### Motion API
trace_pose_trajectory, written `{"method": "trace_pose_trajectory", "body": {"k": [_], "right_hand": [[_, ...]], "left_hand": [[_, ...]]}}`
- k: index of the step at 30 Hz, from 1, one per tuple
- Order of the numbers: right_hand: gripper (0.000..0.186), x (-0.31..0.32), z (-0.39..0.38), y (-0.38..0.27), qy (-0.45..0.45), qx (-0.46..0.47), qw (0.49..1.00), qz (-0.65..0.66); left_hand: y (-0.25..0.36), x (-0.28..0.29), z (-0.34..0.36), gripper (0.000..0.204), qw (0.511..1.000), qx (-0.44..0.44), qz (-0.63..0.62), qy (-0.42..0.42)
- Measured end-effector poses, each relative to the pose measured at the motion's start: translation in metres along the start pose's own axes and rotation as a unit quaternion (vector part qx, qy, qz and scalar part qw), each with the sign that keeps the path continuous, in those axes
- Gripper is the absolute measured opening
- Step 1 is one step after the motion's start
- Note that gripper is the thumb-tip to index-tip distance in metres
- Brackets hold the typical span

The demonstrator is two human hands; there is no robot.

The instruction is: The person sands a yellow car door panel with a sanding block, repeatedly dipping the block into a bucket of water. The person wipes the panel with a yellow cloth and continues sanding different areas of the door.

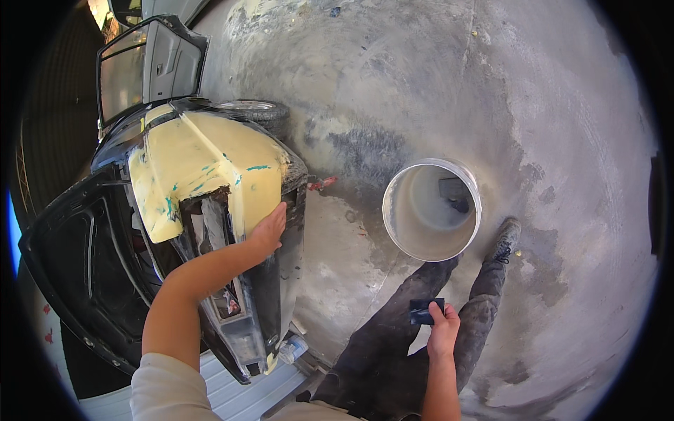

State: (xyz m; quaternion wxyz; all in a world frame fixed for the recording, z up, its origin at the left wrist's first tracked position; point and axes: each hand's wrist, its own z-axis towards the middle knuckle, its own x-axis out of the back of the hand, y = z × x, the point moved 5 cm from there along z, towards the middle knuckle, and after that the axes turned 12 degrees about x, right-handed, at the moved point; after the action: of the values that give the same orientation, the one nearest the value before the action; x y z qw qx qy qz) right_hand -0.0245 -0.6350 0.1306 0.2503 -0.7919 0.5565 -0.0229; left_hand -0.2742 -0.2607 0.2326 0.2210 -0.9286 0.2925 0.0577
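Observation:
A car body (281, 163) stands on the left, its rear corner coated in smooth pale-yellow filler (210, 151) with green-blue streaks. My left hand (270, 228) lies flat along the edge of that corner, fingers stretched out and close together, holding nothing. Part of its palm side is hidden against the panel. In front of my legs, my right hand (442, 333) pinches a small dark rectangular piece (424, 311) that looks like sandpaper, well away from the car.
A white bucket (394, 228) with cloudy liquid and a dark object inside stands by my feet. A wheel (256, 111) and an open car door (172, 63) are farther off. A black panel (84, 259) sticks out at left. The concrete floor (576, 210) has dark patches.

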Motion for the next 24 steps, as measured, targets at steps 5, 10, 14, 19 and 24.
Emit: {"method": "trace_pose_trajectory", "body": {"k": [5, 10, 14, 19, 24], "right_hand": [[0.006, 0.02, 0.0, 0.002, 0.022, -0.005, 1.0, 0.001], [0.004, 0.047, -0.001, 0.002, 0.04, -0.011, 0.999, 0.021], [0.004, 0.058, -0.002, -0.008, 0.034, -0.015, 0.999, 0.01], [0.005, 0.051, 0.003, -0.03, 0.02, -0.001, 0.999, -0.039], [0.004, 0.036, 0.01, -0.039, -0.003, 0.021, 0.999, -0.043]], "left_hand": [[0.113, -0.046, -0.029, 0.088, 0.998, -0.064, 0.024, 0.004], [0.206, -0.073, -0.066, 0.089, 0.984, -0.142, -0.072, -0.077], [0.221, -0.068, -0.061, 0.084, 0.984, -0.112, -0.086, -0.104], [0.151, -0.052, -0.026, 0.072, 0.996, -0.066, 0.053, -0.041], [0.015, -0.017, 0.006, 0.081, 0.997, 0.071, -0.021, 0.024]]}}
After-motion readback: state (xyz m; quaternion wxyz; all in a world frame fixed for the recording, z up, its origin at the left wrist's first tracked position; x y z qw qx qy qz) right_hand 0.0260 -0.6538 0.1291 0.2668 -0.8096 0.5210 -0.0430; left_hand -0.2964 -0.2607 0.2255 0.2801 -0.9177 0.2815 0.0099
